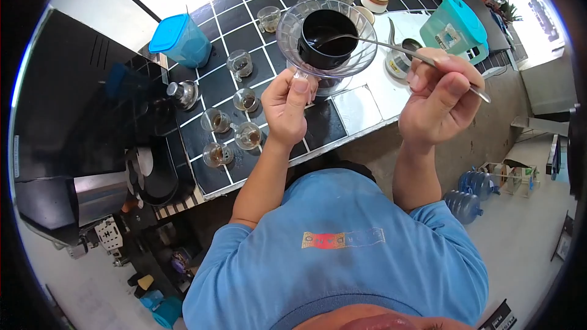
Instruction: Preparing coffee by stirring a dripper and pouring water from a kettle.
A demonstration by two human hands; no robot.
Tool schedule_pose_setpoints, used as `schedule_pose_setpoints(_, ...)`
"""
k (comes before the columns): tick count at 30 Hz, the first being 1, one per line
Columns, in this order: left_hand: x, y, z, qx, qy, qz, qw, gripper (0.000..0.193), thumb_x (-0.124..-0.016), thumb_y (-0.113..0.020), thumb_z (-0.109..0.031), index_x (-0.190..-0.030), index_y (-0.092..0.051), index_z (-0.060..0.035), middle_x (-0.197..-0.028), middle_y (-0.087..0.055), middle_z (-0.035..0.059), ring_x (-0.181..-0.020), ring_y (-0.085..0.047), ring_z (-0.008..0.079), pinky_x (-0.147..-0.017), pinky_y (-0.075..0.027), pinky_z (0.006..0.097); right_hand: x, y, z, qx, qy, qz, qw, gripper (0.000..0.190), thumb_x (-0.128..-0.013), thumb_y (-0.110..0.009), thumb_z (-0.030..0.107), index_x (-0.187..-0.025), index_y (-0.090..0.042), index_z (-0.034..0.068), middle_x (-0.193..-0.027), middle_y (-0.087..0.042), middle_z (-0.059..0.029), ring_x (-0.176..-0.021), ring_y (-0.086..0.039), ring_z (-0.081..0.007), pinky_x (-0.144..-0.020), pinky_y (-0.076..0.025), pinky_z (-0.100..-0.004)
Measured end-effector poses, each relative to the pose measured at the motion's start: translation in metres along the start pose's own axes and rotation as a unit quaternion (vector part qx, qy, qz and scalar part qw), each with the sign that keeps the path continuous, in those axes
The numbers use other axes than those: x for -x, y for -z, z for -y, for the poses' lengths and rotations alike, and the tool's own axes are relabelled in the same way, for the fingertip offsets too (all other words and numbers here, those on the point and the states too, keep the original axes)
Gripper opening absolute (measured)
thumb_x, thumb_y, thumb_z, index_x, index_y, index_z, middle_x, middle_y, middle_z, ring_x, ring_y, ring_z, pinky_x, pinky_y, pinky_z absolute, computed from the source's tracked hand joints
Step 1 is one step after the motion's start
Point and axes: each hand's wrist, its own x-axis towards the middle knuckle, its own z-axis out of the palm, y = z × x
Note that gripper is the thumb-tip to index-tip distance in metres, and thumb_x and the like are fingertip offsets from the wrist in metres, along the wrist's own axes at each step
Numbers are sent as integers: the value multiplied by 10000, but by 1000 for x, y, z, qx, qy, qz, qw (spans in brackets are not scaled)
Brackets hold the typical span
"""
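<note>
My left hand [288, 109] grips the small handle of a clear ribbed coffee dripper [368, 57], thumb on top. A black cup [326, 61] sits inside the dripper's cone, with dark contents at its bottom. Between the thumb and fingers of my right hand [438, 101] is a long-handled metal spoon [390, 46]. Its bowl end reaches into the black cup; the handle's tip sticks out past my fingers. Beneath the dripper, partly hidden, stands a clear vessel [337, 87] at the counter's front.
Several small glass cups [248, 135] with brown residue stand on the black tiled counter [321, 123]. A blue-lidded container [181, 43] and metal tamper-like piece [183, 95] are left, beside a black machine [87, 101]. A steel kettle [397, 64] and teal pitcher [451, 27] stand right.
</note>
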Motion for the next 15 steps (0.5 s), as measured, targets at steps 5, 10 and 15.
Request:
schedule_pose_setpoints(5, -4, 1, -1, 24, -3, 10, 1000, 249, -883, -424, -195, -681, -409, -51, -618, -373, 7, -589, -358, 108, -539, -328, 261, -1, -4, -2, 40, -11, 9, 999, 200, -882, -457, 157, -907, -468, -41, -718, -534, -109, -502, -473, -83, -448, -358, -169)
schedule_pose_setpoints(10, -4, 2, 0, 20, -2, 7, 1000, 241, -882, -425, -185, -682, -421, -50, -621, -383, 7, -592, -366, 107, -537, -331, 265, 0, -9, -5, -3, 35, 48, 998, 226, -880, -461, 165, -905, -472, -60, -702, -530, -121, -462, -445, -86, -418, -341, -187)
schedule_pose_setpoints(15, -1, 0, 1, 20, -5, -3, 1000, 242, -881, -431, -195, -697, -439, -39, -621, -388, 12, -595, -374, 111, -542, -336, 273, -6, -13, -5, -48, 105, 23, 993, 249, -874, -472, 181, -902, -474, -66, -657, -505, -92, -453, -429, -85, -418, -331, -191)
